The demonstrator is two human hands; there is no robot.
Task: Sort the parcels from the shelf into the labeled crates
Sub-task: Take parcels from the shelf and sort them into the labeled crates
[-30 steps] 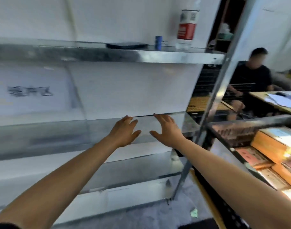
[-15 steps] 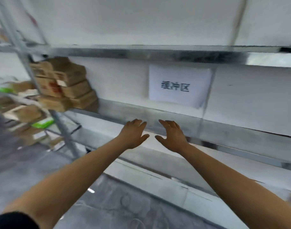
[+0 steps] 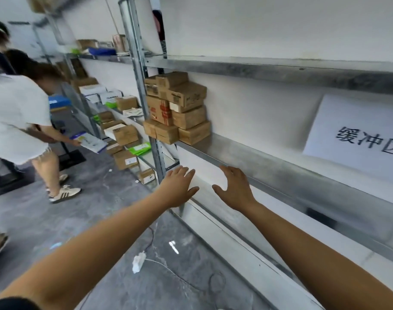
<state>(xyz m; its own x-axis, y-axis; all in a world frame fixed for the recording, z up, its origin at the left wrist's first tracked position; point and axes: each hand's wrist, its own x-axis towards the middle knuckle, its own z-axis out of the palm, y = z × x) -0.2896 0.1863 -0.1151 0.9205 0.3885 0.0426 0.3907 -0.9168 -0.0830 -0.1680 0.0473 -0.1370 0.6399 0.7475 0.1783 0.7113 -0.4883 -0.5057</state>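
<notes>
Parcel stack [image 3: 177, 108] nearer (view leftward)

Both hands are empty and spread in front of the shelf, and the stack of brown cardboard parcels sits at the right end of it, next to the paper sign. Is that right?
Not quite. The head view shows the stack of brown cardboard parcels at the shelf's left end, against the upright post, far from the paper sign. The rest holds: left hand and right hand are empty and spread.

Bright, even, diffuse light fills the scene, washing the white wall [image 3: 269, 25] nearly featureless, with only soft shadows under the metal shelf [image 3: 280, 70]. Wide-angle distortion bends the uprights and shelf edges toward the frame's edges. The bystander [image 3: 16, 113] at the left edge is motion-blurred.
</notes>
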